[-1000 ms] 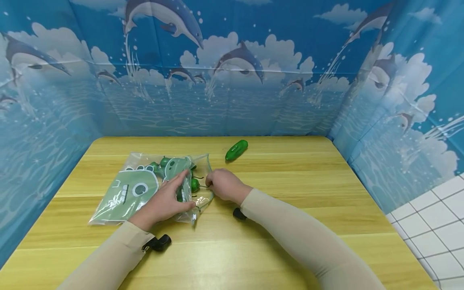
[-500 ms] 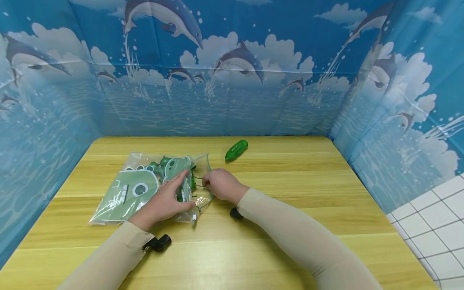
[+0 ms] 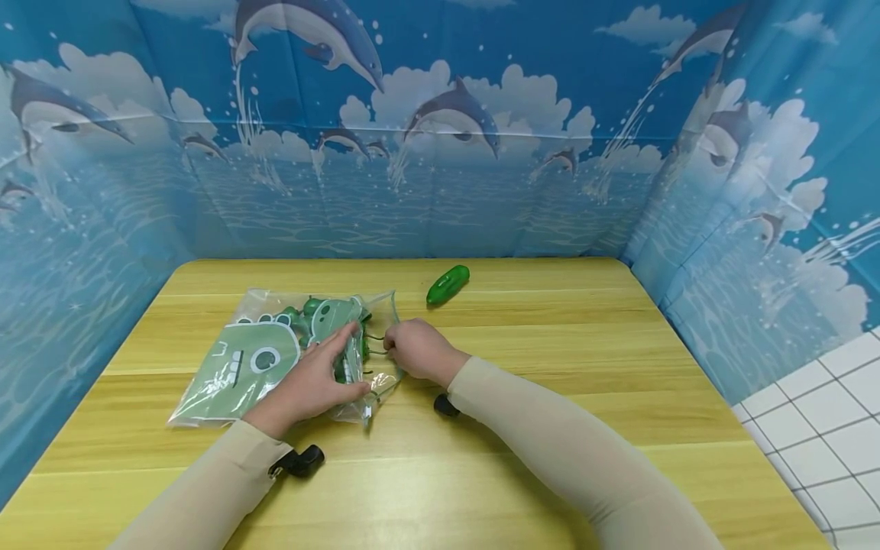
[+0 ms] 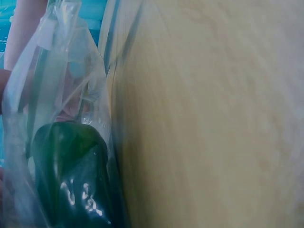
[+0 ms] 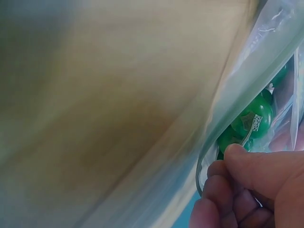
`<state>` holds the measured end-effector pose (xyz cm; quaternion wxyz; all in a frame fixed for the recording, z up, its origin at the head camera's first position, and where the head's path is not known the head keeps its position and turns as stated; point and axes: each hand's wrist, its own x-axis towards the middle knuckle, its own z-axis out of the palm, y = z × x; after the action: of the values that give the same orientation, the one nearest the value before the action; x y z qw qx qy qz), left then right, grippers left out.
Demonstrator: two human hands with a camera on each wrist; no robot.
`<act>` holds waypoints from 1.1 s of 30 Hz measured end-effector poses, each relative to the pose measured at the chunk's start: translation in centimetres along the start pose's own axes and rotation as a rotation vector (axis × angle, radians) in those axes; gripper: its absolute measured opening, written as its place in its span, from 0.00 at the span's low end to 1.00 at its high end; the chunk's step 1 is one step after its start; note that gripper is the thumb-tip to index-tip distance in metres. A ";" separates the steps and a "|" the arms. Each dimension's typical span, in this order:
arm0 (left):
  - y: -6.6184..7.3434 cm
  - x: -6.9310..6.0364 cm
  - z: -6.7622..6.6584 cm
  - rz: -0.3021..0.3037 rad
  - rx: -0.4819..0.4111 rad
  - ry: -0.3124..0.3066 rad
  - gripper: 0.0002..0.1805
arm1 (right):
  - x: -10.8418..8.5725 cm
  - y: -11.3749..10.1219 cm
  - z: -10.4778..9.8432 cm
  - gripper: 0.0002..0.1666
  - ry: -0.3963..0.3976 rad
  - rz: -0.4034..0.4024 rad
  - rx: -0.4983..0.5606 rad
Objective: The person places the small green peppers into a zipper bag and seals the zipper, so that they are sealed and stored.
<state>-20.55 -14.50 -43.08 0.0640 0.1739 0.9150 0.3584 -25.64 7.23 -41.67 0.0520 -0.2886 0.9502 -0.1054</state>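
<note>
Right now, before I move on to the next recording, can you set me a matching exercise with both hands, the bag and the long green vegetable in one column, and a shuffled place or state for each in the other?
Things:
1. Left hand
2. Right hand
3. Clear bag
4. Long green vegetable

Places and states:
A. Lies on the table, outside the bag
B. Pinches a thin stem at the bag's open edge
C. Bears a green cartoon print with a big eye
D. Rests on the bag, thumb apart from the fingers

Right pairs: 1-D, 2-B, 3-C, 4-A
</note>
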 end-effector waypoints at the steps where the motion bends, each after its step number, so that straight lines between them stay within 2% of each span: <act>1: 0.0 0.0 0.0 0.000 0.001 0.001 0.59 | 0.0 0.0 0.0 0.11 0.002 0.000 -0.003; 33: -0.1 0.1 0.0 0.010 0.000 0.001 0.58 | 0.4 -0.3 -0.1 0.11 -0.004 0.017 0.019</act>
<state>-20.69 -14.56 -43.15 0.0616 0.1781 0.9143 0.3586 -25.84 6.77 -41.51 0.0575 -0.2801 0.9515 -0.1136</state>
